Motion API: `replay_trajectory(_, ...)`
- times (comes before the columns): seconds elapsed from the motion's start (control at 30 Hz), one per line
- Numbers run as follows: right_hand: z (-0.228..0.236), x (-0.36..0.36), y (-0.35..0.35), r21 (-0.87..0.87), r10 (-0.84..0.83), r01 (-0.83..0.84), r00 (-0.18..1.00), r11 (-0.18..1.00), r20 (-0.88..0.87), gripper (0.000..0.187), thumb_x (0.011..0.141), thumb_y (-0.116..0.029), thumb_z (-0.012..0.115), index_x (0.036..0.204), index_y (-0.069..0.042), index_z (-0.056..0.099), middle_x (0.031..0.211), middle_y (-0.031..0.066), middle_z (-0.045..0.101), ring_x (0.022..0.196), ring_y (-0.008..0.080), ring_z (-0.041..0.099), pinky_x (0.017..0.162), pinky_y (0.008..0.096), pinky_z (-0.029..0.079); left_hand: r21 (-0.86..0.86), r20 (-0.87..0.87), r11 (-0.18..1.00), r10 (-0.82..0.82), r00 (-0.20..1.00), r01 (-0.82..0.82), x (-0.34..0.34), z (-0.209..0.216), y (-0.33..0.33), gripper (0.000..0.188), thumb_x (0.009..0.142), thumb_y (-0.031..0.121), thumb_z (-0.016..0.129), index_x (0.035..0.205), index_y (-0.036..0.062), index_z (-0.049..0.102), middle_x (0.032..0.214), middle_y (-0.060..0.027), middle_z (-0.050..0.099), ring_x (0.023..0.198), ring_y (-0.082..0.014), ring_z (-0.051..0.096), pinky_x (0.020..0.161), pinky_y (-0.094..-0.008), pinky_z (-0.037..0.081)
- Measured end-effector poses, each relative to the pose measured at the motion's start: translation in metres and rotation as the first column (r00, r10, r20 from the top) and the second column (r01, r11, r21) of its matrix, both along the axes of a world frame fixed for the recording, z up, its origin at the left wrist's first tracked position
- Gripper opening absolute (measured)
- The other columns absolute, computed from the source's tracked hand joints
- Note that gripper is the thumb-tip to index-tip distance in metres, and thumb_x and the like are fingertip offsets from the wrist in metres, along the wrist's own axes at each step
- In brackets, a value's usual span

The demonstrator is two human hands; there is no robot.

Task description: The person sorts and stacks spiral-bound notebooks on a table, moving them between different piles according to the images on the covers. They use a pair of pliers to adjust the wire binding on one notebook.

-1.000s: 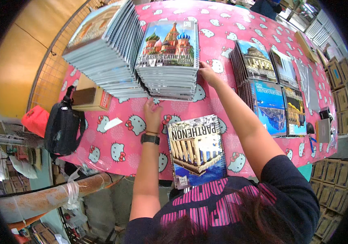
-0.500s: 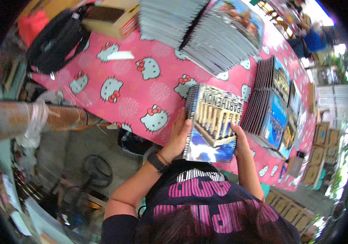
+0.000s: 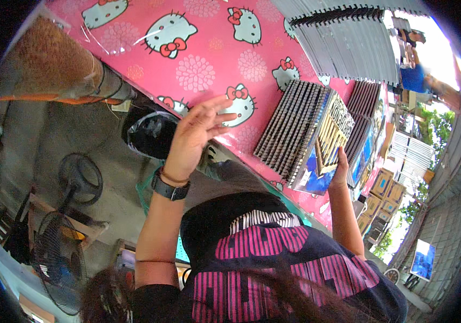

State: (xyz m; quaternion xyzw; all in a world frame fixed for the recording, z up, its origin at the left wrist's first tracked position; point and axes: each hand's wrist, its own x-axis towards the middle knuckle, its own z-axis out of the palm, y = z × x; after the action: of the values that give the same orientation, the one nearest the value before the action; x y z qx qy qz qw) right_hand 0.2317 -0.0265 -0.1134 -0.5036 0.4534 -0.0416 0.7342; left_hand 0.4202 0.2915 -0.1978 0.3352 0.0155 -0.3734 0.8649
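Note:
A stack of spiral-bound notebooks point(image 3: 321, 145) sits slanted at the table's front edge, its black coils fanned toward the left. The top cover pictures a columned stone building above a blue area. My right hand point(image 3: 340, 171) grips the right edge of this stack, thumb up along the cover; its other fingers are hidden. Off to the left, my left hand point(image 3: 202, 125) hovers over the table's front edge, fingers spread and holding nothing. A dark watch point(image 3: 171, 185) is on that wrist.
The table has a pink patterned cover point(image 3: 209, 43). Another notebook stack point(image 3: 361, 113) adjoins on the right, and tall grey-edged stacks point(image 3: 343, 48) stand behind. A brown post point(image 3: 52, 64) rises at left, above a standing fan point(image 3: 60, 258). Cardboard boxes point(image 3: 381, 199) are piled at right.
My left hand has let go of the notebooks and moved left, opening. The notebooks now form a fanned stack farther right, with my right hand still at their edge. The view has shifted.

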Motion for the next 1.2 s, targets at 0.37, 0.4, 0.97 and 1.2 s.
replay_trajectory(0.37, 0.013, 0.019, 0.016, -0.089, 0.030, -0.036, 0.997, 0.995, -0.075, 0.045, 0.084, -0.042, 0.051, 0.110, -0.004, 0.052, 0.089, 0.0078, 0.063, 0.071, 0.0200, 0.062, 0.062, 0.0325, 0.053, 0.132, 0.089, 0.958, 0.245, 0.965, -0.255, -0.006, -0.008, 0.008, 0.023, 0.092, 0.016, 0.044, 0.107, 0.0001, 0.051, 0.104, -0.0117, 0.060, 0.097, -0.0213, 0.059, 0.080, -0.0269, 0.046)
replay_trajectory(0.4, 0.014, 0.021, 0.021, -0.164, -0.090, 0.068, 0.988, 0.984, -0.128, 0.044, 0.085, -0.042, 0.051, 0.109, -0.005, 0.052, 0.086, 0.0070, 0.063, 0.067, 0.0195, 0.062, 0.060, 0.0317, 0.053, 0.120, 0.085, 0.958, 0.250, 0.965, -0.259, -0.007, -0.010, 0.007, 0.023, 0.092, 0.016, 0.044, 0.107, -0.0001, 0.051, 0.104, -0.0116, 0.060, 0.097, -0.0214, 0.059, 0.080, -0.0269, 0.046)
replay_trajectory(0.97, 0.010, 0.011, 0.001, -0.106, 0.078, -0.082, 0.996, 0.991, -0.043, 0.040, 0.087, -0.036, 0.049, 0.112, -0.005, 0.052, 0.093, 0.0062, 0.063, 0.075, 0.0173, 0.062, 0.066, 0.0289, 0.052, 0.099, 0.062, 0.953, 0.281, 0.958, -0.286, -0.007, -0.012, 0.004, 0.022, 0.090, 0.015, 0.046, 0.105, 0.0003, 0.053, 0.104, -0.0131, 0.060, 0.098, -0.0222, 0.059, 0.084, -0.0292, 0.046)
replay_trajectory(1.2, 0.013, 0.014, 0.008, -0.118, 0.087, -0.091, 0.996, 0.989, -0.036, 0.044, 0.087, -0.036, 0.049, 0.116, -0.003, 0.050, 0.097, 0.0074, 0.062, 0.077, 0.0195, 0.062, 0.067, 0.0307, 0.052, 0.130, 0.082, 0.951, 0.271, 0.959, -0.280, -0.005, -0.007, 0.007, 0.021, 0.089, 0.010, 0.045, 0.105, -0.0013, 0.053, 0.104, -0.0127, 0.059, 0.099, -0.0210, 0.058, 0.085, -0.0294, 0.045)
